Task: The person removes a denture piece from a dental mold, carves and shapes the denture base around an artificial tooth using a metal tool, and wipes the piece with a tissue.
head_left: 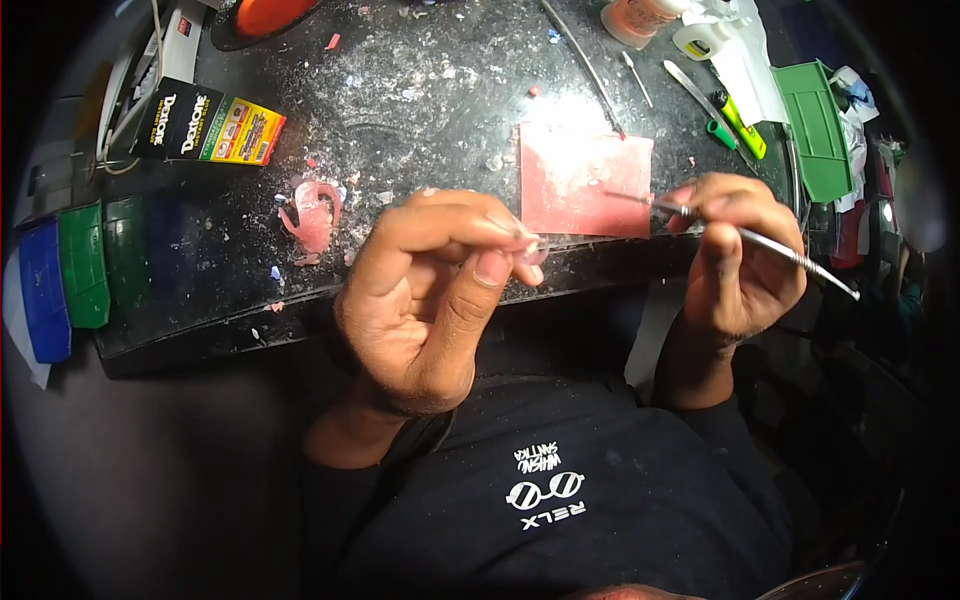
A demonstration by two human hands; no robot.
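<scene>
Near the table's front edge, my left hand (425, 300) is closed, with thumb and fingertips pinching a small pinkish, partly see-through piece (536, 255) that has a whitish spot. Its exact kind is too small to make out. My right hand (745, 260) grips a slim metal dental wax carver (780, 248) like a pen, its thin tip pointing left over a pink wax sheet (575, 185). The carver's tip is apart from the piece in my left hand. A pink wax arch-shaped piece (315, 215) lies on the table to the left of my left hand.
Wax crumbs litter the black table (400, 120). A Dentone box (205, 125) stands at left. A long metal rod (585, 65), a knife (695, 90), a yellow-green marker (740, 125) and a pink-filled jar (640, 20) lie to the right. Green bins (812, 130) flank the table.
</scene>
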